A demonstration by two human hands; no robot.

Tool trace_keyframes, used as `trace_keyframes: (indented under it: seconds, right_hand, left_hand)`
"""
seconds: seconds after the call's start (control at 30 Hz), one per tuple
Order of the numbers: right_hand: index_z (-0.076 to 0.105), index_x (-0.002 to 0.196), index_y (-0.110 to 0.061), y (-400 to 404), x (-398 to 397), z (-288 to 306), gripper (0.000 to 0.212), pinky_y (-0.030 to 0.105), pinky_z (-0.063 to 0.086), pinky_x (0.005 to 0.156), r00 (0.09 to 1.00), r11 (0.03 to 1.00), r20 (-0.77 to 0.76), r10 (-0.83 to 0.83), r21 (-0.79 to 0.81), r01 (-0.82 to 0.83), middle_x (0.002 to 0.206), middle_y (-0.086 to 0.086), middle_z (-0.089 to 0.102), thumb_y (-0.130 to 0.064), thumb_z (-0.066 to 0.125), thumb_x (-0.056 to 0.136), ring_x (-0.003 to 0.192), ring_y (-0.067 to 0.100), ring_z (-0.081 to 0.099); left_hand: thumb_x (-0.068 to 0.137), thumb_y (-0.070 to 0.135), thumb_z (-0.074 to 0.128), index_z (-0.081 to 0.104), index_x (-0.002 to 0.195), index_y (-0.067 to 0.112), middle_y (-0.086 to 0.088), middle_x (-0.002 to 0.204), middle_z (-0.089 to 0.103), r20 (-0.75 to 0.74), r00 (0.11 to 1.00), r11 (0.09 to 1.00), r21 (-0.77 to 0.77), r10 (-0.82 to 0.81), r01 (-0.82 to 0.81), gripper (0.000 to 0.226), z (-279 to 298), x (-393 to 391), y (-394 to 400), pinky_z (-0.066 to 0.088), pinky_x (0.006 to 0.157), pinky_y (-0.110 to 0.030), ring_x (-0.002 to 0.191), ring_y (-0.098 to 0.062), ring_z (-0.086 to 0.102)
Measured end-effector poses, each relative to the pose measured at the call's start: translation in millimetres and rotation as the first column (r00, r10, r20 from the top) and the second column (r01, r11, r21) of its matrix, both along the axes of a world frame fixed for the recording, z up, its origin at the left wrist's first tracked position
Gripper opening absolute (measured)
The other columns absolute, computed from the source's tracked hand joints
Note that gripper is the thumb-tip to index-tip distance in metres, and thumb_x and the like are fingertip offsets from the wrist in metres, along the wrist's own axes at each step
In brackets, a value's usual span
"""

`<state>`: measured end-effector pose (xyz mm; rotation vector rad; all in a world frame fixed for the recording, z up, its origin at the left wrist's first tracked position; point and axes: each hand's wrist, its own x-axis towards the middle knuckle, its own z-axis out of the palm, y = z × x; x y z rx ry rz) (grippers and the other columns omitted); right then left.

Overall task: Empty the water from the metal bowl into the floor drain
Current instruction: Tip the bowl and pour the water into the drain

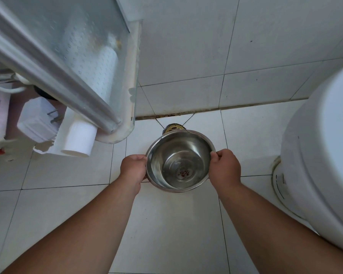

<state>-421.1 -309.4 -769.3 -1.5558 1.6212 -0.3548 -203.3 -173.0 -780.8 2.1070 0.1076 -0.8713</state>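
Observation:
A round metal bowl (179, 161) hangs above the white floor tiles at the middle of the view. My left hand (133, 168) grips its left rim and my right hand (225, 168) grips its right rim. Clear water lies in the bottom of the bowl, over a small red mark. The bowl looks roughly level, its far rim just covering the near part of the floor drain (173, 127). That drain is a brass-coloured round grate set in the floor next to the wall.
A glass shower door with a metal frame (71, 62) stands at the left, its curved base (125, 127) close to the drain. A white pipe (80, 140) and boxes lie left of it. A white toilet (321, 151) fills the right side.

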Motion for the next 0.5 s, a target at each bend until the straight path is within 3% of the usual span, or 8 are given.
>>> trace_keyframes:
  seconds: [0.23,0.5]
  right_hand:
    - [0.056,0.087,-0.013,-1.3,1.1,-0.1,0.024,0.027,0.031,0.053,1.000,1.000,-0.006,-0.002,-0.010,0.002,0.073,-0.008,0.054,-0.026,0.054,0.107,0.068,0.017,0.051]
    - [0.057,0.089,-0.012,-1.4,0.4,-0.2,0.023,0.031,0.034,0.064,1.000,1.000,-0.008,0.012,-0.018,-0.012,0.074,-0.005,0.055,-0.025,0.054,0.107,0.075,0.024,0.055]
  left_hand:
    - [0.097,0.003,0.066,0.084,0.098,0.008,-0.015,0.089,0.082,0.003,1.000,1.000,0.002,0.006,-0.006,0.018,1.0,0.0,-0.3,0.064,0.068,-0.036,0.075,-0.030,0.073]
    - [0.095,0.001,0.065,0.084,0.095,0.007,-0.013,0.084,0.080,0.015,1.000,1.000,0.007,-0.012,0.012,0.020,3.5,-1.0,-1.5,0.062,0.059,-0.031,0.069,-0.028,0.072]
